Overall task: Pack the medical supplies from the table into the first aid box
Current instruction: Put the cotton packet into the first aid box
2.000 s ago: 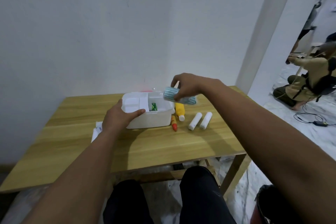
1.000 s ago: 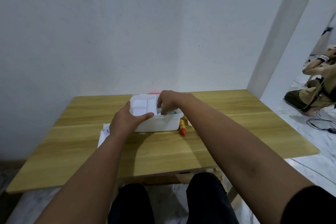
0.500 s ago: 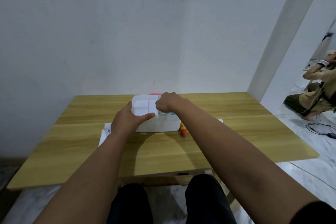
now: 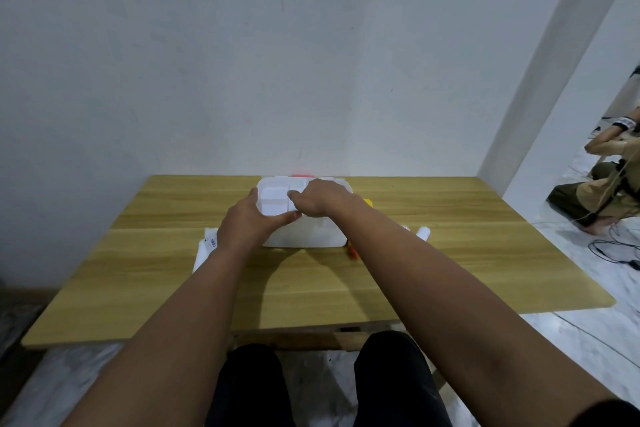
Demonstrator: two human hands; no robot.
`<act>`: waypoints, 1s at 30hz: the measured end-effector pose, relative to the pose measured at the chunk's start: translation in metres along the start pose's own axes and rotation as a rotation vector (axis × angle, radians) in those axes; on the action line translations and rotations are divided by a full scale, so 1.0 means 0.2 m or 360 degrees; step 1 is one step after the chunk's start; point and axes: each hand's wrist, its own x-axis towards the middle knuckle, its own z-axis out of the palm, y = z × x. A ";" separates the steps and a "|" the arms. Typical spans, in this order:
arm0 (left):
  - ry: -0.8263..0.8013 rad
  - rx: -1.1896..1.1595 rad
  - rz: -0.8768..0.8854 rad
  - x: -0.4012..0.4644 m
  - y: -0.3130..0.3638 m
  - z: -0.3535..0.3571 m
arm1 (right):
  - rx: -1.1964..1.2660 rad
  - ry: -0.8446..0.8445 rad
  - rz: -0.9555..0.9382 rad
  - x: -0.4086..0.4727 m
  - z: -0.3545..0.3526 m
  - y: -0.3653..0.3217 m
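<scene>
The white first aid box (image 4: pixel 304 234) stands open at the middle of the wooden table (image 4: pixel 311 291). My left hand (image 4: pixel 247 224) grips its front left corner, thumb along the rim. My right hand (image 4: pixel 322 199) is curled knuckles-up over the box's right compartment, with its fingers down inside. What lies under it is hidden. To the right of the box, partly behind my right forearm, I see a yellow bottle (image 4: pixel 368 202), a red-tipped orange tube (image 4: pixel 352 252) and a white roll (image 4: pixel 424 233).
A white paper packet (image 4: pixel 205 246) lies under my left wrist. Something red (image 4: pixel 300 176) shows behind the box against the wall. A person (image 4: pixel 602 191) sits on the floor at the right, with cables (image 4: pixel 616 253) nearby. My knees are under the table's front edge.
My right hand carried a teal-striped pack from above the table down into the box's right compartment and now stays pressed there. My left hand kept its hold on the box.
</scene>
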 end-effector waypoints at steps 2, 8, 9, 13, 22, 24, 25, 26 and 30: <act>-0.0001 -0.0004 -0.0010 0.00 -0.01 0.00 | 0.0065 -0.0022 -0.0022 0.01 0.02 -0.01; -0.0004 0.0004 0.0024 0.00 0.00 0.01 | 0.0210 -0.0063 -0.0112 0.00 0.06 -0.02; -0.0003 0.0011 0.0030 0.01 0.00 0.02 | 0.0210 -0.0069 -0.0130 0.00 0.07 -0.02; 0.0012 0.0036 0.0038 0.03 -0.01 0.03 | 0.0204 -0.0045 -0.0187 0.02 0.09 -0.05; 0.0011 0.0010 -0.0005 0.02 -0.02 0.04 | 0.0168 0.0014 -0.0194 0.03 0.10 -0.03; 0.0005 -0.0008 -0.0005 0.03 -0.03 0.04 | 0.0167 0.0015 -0.0182 0.03 0.11 -0.03; -0.0014 -0.0009 -0.0008 0.04 -0.04 0.04 | 0.0166 0.0018 -0.0178 0.03 0.11 -0.03; -0.0026 -0.0021 -0.0006 0.04 -0.05 0.03 | 0.0161 0.0021 -0.0177 0.03 0.11 -0.03; -0.0041 -0.0037 -0.0014 0.05 -0.06 0.02 | 0.0130 0.0038 -0.0184 0.02 0.10 -0.04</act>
